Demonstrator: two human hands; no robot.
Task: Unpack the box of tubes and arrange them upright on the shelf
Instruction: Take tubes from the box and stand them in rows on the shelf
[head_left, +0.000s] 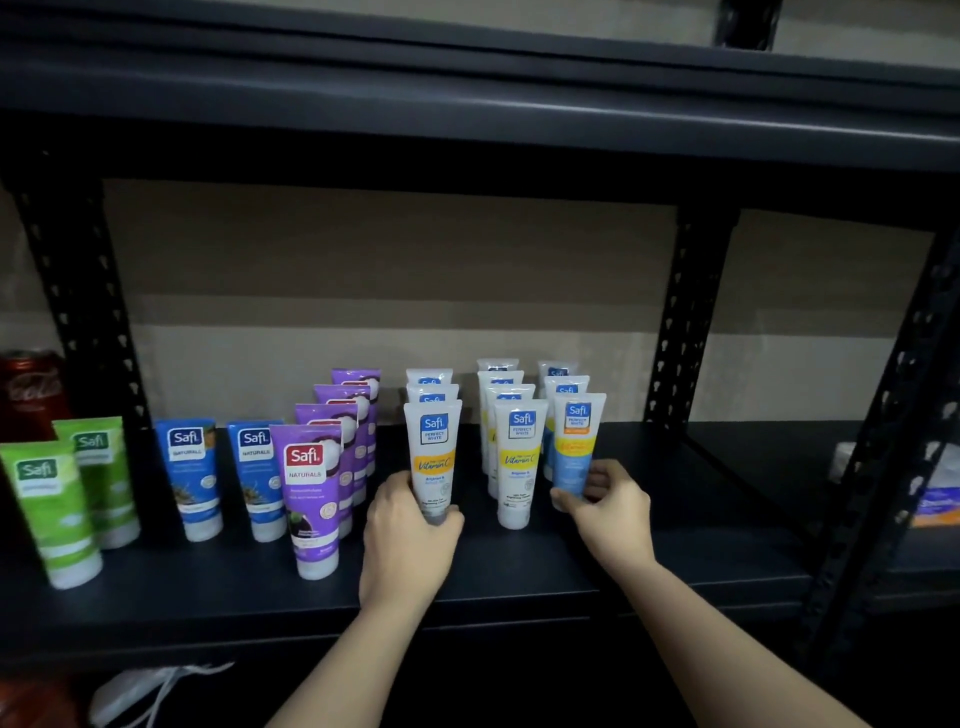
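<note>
On the black shelf (519, 571) stand rows of upright tubes. My left hand (405, 540) grips the cap end of a white and yellow tube (434, 447) at the front of the middle row. My right hand (608, 504) pinches the lower end of a white and light-blue tube (576, 441) at the front of the right row. Between them stands another white and yellow tube (517, 462), with more white tubes lined up behind each front one. The box is not in view.
A row of purple tubes (311, 499) stands left of my left hand, then two blue tubes (189, 473) and two green tubes (52, 509). A red can (31, 389) sits far left. Black perforated uprights (680, 322) frame the bay. A packet (935, 509) lies at the right.
</note>
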